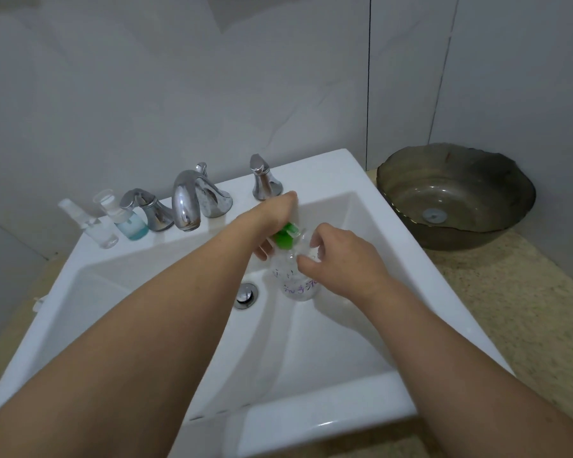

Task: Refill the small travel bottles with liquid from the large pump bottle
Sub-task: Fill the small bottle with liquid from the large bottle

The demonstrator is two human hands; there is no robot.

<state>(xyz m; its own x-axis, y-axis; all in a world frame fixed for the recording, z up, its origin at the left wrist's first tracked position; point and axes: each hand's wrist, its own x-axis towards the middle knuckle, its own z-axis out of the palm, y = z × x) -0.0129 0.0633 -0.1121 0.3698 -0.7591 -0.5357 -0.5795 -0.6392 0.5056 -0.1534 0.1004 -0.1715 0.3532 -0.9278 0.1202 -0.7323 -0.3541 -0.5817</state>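
A clear large pump bottle (296, 287) with purple handwriting stands inside the white sink (325, 414), right of the drain. Its green pump head (286, 237) shows between my hands. My left hand (272, 223) covers the pump head from above. My right hand (341, 259) is closed on a small clear travel bottle (306, 247) held against the pump's spout; most of it is hidden by my fingers. Two more small bottles stand on the sink's back left ledge: a clear spray bottle (93, 226) and a bottle with blue liquid (128, 221).
A chrome faucet (187, 201) with two handles (149, 208) (263, 180) lines the sink's back ledge. The drain (245, 294) lies in the basin. A dark glass vessel bowl (457, 196) sits on the speckled counter (516, 309) to the right. Grey tiled walls stand behind.
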